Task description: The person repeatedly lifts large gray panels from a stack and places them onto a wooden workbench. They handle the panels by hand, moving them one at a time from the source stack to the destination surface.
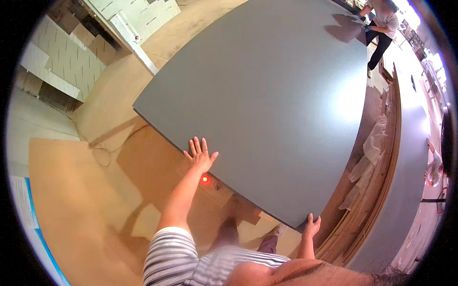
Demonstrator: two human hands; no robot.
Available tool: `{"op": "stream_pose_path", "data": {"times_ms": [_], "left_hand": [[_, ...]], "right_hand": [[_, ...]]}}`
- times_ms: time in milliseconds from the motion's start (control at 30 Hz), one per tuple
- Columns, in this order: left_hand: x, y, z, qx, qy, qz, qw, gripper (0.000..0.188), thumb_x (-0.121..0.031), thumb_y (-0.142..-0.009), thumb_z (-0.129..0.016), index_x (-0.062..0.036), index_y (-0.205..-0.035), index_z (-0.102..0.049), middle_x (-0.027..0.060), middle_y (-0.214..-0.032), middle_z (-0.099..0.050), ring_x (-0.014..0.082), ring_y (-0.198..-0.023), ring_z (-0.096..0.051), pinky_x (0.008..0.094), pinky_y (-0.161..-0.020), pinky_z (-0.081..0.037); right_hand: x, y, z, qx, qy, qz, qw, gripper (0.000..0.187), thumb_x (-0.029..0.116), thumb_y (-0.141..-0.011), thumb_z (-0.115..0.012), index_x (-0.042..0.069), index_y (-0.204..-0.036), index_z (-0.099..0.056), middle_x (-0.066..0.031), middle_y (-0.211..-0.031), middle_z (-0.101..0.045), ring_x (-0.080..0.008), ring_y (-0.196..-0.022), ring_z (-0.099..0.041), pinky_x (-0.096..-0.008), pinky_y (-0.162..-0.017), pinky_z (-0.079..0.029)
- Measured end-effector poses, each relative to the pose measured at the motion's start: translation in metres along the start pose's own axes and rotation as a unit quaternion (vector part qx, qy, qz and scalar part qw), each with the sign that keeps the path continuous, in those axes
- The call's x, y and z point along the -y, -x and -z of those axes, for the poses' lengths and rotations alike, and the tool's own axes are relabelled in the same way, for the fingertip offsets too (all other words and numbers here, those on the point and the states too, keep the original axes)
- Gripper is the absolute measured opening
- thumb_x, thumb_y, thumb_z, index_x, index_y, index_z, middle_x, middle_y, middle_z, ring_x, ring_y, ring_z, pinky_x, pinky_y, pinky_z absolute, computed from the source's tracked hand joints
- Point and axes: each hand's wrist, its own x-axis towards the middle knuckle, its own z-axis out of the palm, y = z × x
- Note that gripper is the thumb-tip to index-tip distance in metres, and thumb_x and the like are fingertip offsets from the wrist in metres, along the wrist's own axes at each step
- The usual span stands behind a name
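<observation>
A large flat grey panel (pixel 257 105) stretches from just in front of me to the far side. My left hand (pixel 199 156) lies flat on its near edge with the fingers spread. At the panel's near right corner, my right hand (pixel 311 226) grips the edge, thumb on top; the fingers underneath are hidden. Across the panel, a co-worker (pixel 381 24) stands at the far right edge with both hands at or near it. What bears the panel from below is mostly hidden. A small red light (pixel 205 179) glows just below the near edge.
Stacked long boards (pixel 377 195) with crumpled clear plastic (pixel 367 155) run along the right. Beyond is another grey panel (pixel 405 190), with a second person (pixel 433 167) beside it. Patterned sheets (pixel 67 57) stand at left, a tan board (pixel 62 200) lower left, a thin cable (pixel 107 151) on the floor.
</observation>
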Motion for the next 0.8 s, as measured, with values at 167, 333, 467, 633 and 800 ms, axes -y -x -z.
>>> {"op": "stream_pose_path", "data": {"times_ms": [167, 333, 467, 633, 800], "left_hand": [[-0.014, -0.016, 0.009, 0.007, -0.007, -0.012, 1.0, 0.09, -0.064, -0.092, -0.035, -0.0099, -0.152, 0.005, 0.0177, -0.157, 0.016, 0.0355, -0.144, 0.016, 0.0674, -0.108, 0.007], [-0.001, -0.027, -0.024, 0.011, -0.016, 0.004, 1.0, 0.09, -0.061, -0.093, -0.038, -0.0117, -0.151, 0.01, 0.015, -0.156, 0.021, 0.0344, -0.143, 0.02, 0.0668, -0.108, 0.006], [0.042, -0.028, -0.012, -0.027, -0.066, 0.078, 0.994, 0.083, -0.059, -0.096, -0.032, -0.0146, -0.151, 0.012, 0.0114, -0.157, 0.02, 0.0304, -0.145, 0.018, 0.0648, -0.11, 0.004], [0.042, -0.049, -0.041, -0.054, -0.068, 0.007, 0.996, 0.083, -0.068, -0.093, -0.027, -0.0218, -0.152, 0.009, 0.0092, -0.158, 0.017, 0.029, -0.146, 0.015, 0.066, -0.11, 0.0], [0.058, -0.05, -0.044, -0.058, -0.076, 0.022, 0.995, 0.084, -0.07, -0.092, -0.025, -0.0227, -0.152, 0.01, 0.0083, -0.158, 0.017, 0.0286, -0.146, 0.013, 0.0661, -0.11, -0.002]], "right_hand": [[0.0, -0.005, 0.009, 0.002, 0.064, 0.016, 0.998, 0.06, 0.022, -0.084, -0.072, -0.005, -0.131, -0.047, -0.0177, -0.123, -0.059, -0.0255, -0.112, -0.056, -0.0359, -0.098, -0.042], [0.011, -0.001, 0.034, 0.181, 0.191, 0.146, 0.954, 0.088, 0.024, -0.069, -0.081, -0.002, -0.138, -0.032, -0.0217, -0.13, -0.049, -0.0339, -0.122, -0.047, -0.04, -0.103, -0.039], [0.003, -0.006, 0.014, 0.205, 0.311, 0.237, 0.897, 0.104, 0.02, -0.059, -0.086, -0.001, -0.141, -0.024, -0.0248, -0.132, -0.043, -0.0404, -0.126, -0.041, -0.0427, -0.105, -0.038], [0.027, 0.017, 0.058, 0.212, 0.271, 0.155, 0.926, 0.096, 0.009, -0.06, -0.082, -0.002, -0.139, -0.029, -0.0229, -0.13, -0.047, -0.0358, -0.123, -0.048, -0.04, -0.104, -0.041], [0.03, 0.009, 0.051, 0.238, 0.181, 0.158, 0.941, 0.087, 0.004, -0.059, -0.082, 0.002, -0.135, -0.04, -0.0197, -0.125, -0.053, -0.0326, -0.115, -0.055, -0.0378, -0.099, -0.047]]}}
